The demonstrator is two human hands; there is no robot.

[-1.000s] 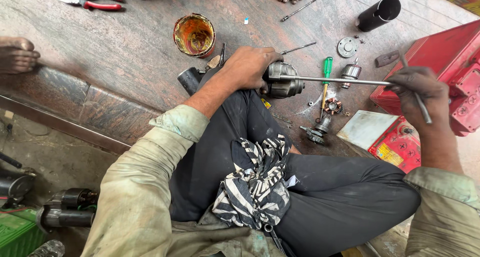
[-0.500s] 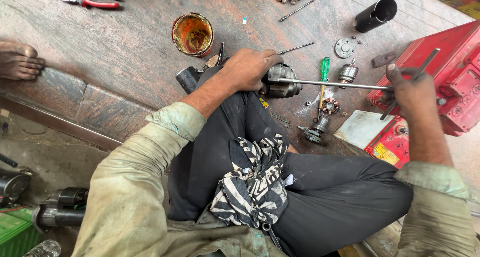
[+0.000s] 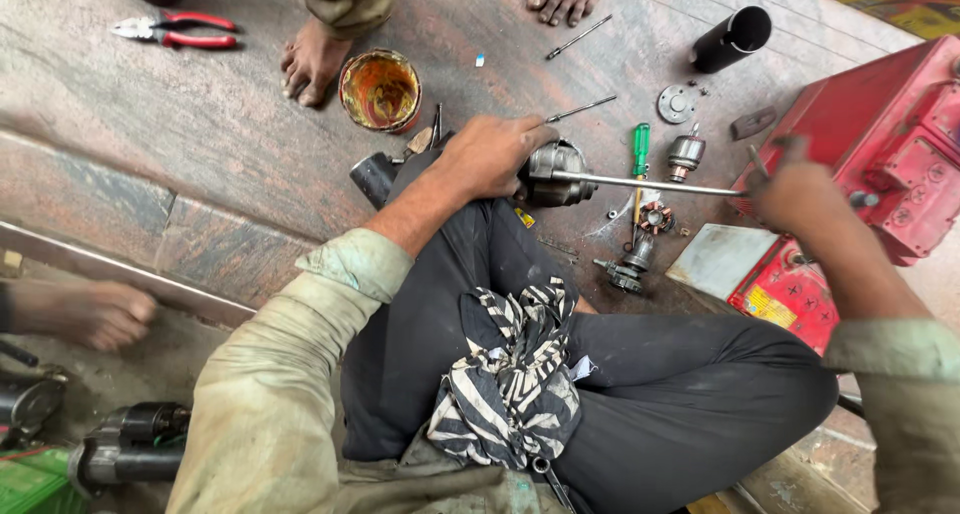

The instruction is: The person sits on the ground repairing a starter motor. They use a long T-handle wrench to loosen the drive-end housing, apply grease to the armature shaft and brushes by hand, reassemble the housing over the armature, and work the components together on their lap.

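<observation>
From the head view, my left hand (image 3: 490, 156) is wrapped tight around the grey motor housing (image 3: 555, 172), bracing it on my knee above the stone floor (image 3: 200, 134). My right hand (image 3: 800, 189) is blurred, its fingers closed round the far handle end of the long steel rod (image 3: 650, 183) whose tip sits in the housing. I judge I'm mid-way through driving or turning that rod; next calls for a steady housing and a straight rod. Green screwdriver (image 3: 640, 149) and armature (image 3: 686, 155) lie just beyond
</observation>
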